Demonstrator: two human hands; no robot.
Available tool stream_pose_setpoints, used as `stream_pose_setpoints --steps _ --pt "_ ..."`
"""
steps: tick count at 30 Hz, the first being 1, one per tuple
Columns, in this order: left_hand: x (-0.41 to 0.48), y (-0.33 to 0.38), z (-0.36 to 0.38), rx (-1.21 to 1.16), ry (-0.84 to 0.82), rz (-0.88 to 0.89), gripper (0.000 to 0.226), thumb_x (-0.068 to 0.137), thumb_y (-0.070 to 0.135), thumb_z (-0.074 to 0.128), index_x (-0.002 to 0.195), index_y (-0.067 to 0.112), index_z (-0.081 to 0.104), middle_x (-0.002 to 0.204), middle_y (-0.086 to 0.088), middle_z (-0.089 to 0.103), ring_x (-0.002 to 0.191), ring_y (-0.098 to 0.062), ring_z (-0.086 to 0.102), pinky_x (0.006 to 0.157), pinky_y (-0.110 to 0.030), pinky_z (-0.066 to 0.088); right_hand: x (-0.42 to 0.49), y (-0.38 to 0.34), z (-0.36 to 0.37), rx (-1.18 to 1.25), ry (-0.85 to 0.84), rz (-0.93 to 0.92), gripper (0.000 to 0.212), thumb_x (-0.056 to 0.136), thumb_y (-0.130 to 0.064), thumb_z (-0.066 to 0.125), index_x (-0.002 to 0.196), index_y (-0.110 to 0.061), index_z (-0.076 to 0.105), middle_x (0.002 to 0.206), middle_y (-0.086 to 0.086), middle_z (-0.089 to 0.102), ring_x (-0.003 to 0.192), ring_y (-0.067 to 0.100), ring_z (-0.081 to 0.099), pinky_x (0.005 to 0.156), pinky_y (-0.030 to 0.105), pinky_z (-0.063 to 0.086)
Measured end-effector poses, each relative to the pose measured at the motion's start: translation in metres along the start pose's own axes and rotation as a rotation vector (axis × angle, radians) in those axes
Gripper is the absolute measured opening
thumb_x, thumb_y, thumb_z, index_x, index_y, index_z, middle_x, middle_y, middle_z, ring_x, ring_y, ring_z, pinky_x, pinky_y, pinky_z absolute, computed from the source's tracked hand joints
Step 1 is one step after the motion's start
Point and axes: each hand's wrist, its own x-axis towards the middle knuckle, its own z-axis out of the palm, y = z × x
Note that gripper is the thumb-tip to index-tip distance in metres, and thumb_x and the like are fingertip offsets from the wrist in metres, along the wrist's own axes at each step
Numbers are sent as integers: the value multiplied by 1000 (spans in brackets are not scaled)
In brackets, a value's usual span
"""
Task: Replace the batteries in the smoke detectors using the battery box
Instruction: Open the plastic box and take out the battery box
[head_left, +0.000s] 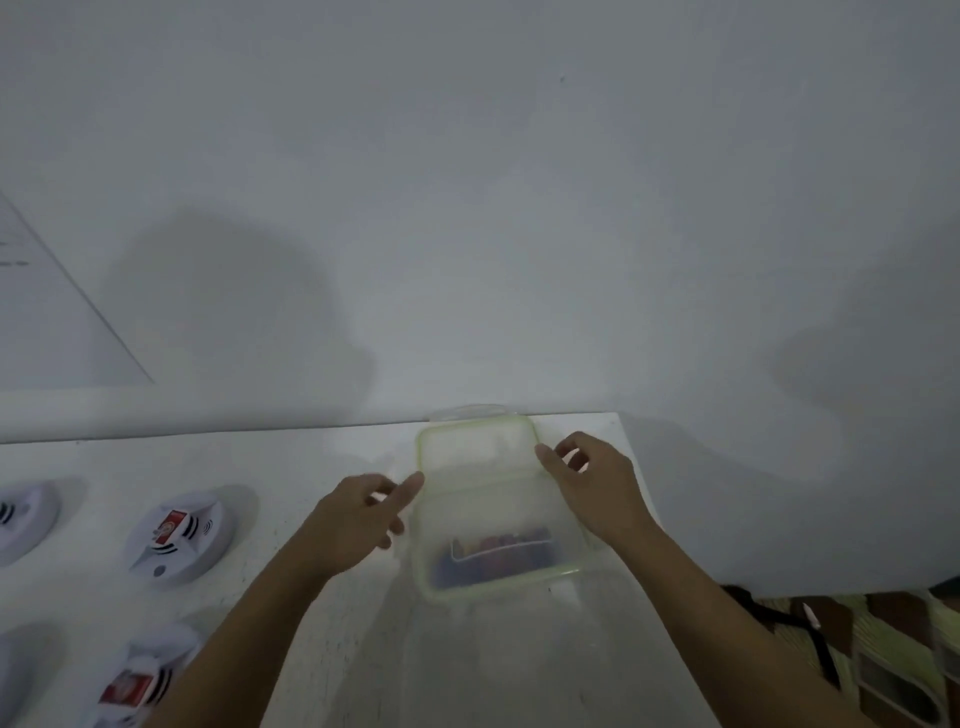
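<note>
Battery box (498, 519) between both grips (358, 519) (597, 488)

Tabletop (291, 467) gap separates battery box (498, 509) from smoke detectors (179, 535) (wall (467, 208) just behind).
</note>
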Motion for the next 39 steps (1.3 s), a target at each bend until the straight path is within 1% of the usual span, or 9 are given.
stream_pose_setpoints --steps 4,8,13,23,26,31,35,37,39 --pt "-34 -6 12 -18 -155 34 45 84 65 55 104 26 67 89 8 75 71 -5 72 61 -16 50 -26 3 -8 63 -140 101 50 84 -64 66 104 -19 64 93 -6 63 85 14 64 69 30 55" --pt "-50 -11 24 -173 -147 38 32 92 47 62 111 23 69 92 7 78 77 -9 75 69 -22 56 -54 4 -7 174 -155 120 46 85 -55 70 104 -14 65 86 -2 63 75 16 64 47 22 51" --pt "-59 -18 30 -251 -60 12 25 91 39 69 104 18 71 85 1 78 72 -11 73 65 -21 55 -73 8 -7 237 -115 136 46 83 -54 74 100 -13 62 85 2 66 74 18 66 48 25 55" --pt "-48 -23 27 -503 -129 -80 41 90 39 70 102 0 73 102 -17 76 89 -33 70 81 -41 53 -69 13 -5 260 -104 152 63 75 -59 79 94 -1 62 86 9 64 67 18 58 48 21 46" --pt "-41 -20 26 -589 -142 -113 42 92 33 69 103 -6 72 108 -26 72 87 -32 62 80 -36 49 -63 13 0 276 -111 155 62 76 -61 77 92 -4 60 82 6 62 64 19 57 52 26 47" --pt "-37 -23 32 -736 -151 -169 41 93 27 68 100 -13 68 88 -17 65 80 -26 53 71 -32 46 -55 16 2 290 -156 160 60 76 -62 77 95 -7 61 86 5 63 69 21 60 51 25 48" --pt "-32 -19 40 -516 161 -67 37 84 16 79 74 12 44 71 -6 45 66 -20 43 69 -36 45 -54 17 2 310 -169 147 61 76 -60 78 94 -4 62 84 7 63 67 21 60 49 24 49" --pt "-33 -17 38 -383 258 -11 34 81 23 82 80 15 49 75 -6 51 67 -21 47 69 -36 48 -53 16 1 314 -177 144 62 75 -60 79 93 -4 62 84 8 65 67 21 61 51 26 51" --pt "-37 -18 33 -492 173 -47 38 78 27 85 100 14 57 90 -10 62 76 -23 59 77 -37 58 -53 17 -1 314 -188 147 62 74 -60 80 93 -4 62 85 8 65 67 21 61 52 27 51"
